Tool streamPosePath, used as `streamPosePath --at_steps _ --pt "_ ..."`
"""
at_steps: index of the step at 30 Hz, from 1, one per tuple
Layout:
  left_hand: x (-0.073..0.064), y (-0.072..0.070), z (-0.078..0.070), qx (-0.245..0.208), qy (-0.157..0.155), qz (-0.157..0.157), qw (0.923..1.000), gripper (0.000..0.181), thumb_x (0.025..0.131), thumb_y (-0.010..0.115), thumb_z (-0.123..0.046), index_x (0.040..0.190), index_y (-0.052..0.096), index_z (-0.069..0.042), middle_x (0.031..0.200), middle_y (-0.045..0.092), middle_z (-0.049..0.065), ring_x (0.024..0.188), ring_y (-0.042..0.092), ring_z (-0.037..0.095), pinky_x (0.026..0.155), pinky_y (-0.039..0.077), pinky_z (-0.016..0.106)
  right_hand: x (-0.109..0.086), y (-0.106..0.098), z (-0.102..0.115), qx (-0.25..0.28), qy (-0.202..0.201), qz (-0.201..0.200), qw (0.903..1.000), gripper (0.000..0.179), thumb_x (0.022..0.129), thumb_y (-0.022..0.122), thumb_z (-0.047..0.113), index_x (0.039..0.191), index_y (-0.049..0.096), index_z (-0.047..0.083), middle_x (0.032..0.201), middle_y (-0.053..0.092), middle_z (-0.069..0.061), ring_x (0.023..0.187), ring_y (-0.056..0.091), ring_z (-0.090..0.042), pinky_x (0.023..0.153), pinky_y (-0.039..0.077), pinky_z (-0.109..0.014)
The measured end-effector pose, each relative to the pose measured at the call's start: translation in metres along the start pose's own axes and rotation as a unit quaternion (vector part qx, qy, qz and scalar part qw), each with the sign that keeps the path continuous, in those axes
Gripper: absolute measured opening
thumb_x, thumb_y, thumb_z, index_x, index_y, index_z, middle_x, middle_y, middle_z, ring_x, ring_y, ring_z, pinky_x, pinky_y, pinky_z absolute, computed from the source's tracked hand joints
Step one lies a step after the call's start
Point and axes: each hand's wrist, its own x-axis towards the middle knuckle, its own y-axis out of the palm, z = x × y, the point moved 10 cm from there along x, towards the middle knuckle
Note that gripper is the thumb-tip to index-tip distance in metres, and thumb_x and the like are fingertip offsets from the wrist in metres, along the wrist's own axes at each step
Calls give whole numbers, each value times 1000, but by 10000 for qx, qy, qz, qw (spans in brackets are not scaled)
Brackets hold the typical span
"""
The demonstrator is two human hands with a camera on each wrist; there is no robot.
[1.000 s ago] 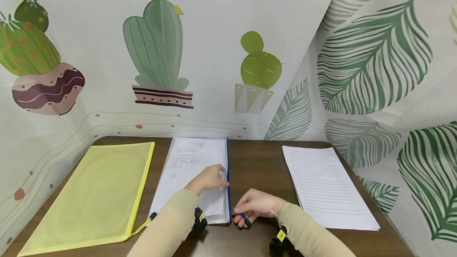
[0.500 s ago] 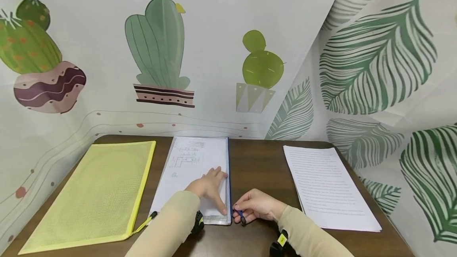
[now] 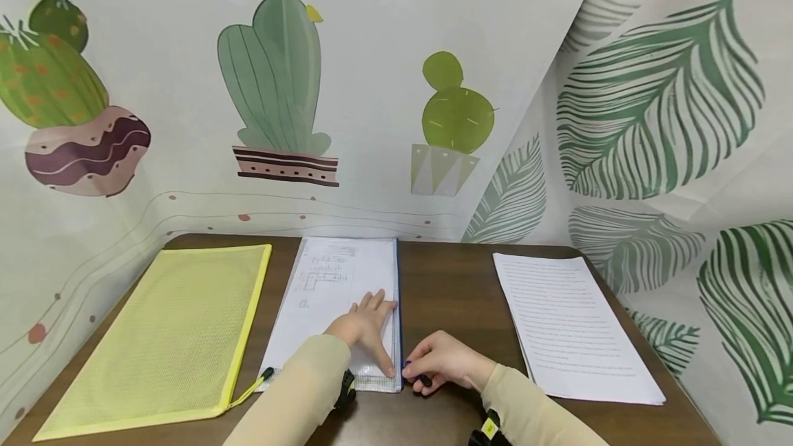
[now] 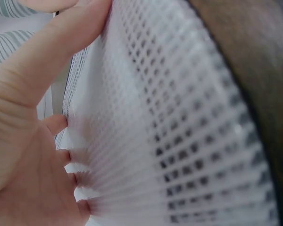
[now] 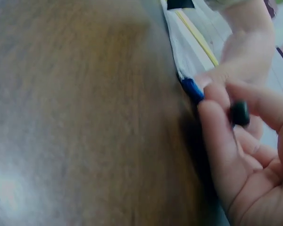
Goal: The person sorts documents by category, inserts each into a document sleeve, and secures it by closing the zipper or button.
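A clear mesh zipper pouch (image 3: 372, 383) with a blue zipper (image 3: 398, 281) along its right edge lies on the table. White sheets with a drawing (image 3: 328, 274) show through it. My left hand (image 3: 364, 332) presses on the pouch's lower right part with fingers spread. In the left wrist view its thumb (image 4: 61, 47) rests along the mesh strip. At the pouch's lower right corner my right hand (image 3: 447, 361) pinches the zipper pull, whose black end (image 5: 239, 113) sticks out between the fingers. The zipper's blue end (image 5: 192, 89) shows right at the fingertips.
On the left of the brown table (image 3: 446, 294) lies a yellow mesh zipper pouch (image 3: 167, 336), its cord pull (image 3: 250, 389) reaching toward the clear pouch. A stack of printed sheets (image 3: 576, 329) lies on the right. A patterned wall covering (image 3: 372, 88) stands behind the table.
My left hand has turned and spread from the zipper edge onto the pouch, thumb down near its lower corner. My right hand stays at that corner with the zipper pull, shifting only slightly.
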Motion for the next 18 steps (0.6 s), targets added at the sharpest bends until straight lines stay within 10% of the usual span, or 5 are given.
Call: streamPosePath --at_steps 18 --pt "-3 -3 -1 -36 57 67 10000 122 49 90 -48 148 26 -16 159 9 13 146 8 34 117 13 51 -2 -3 6 136 -402 -472 9980 11 79 65 -2 84 62 -11 68 68 -12 56 66 -13 52 56 -27"
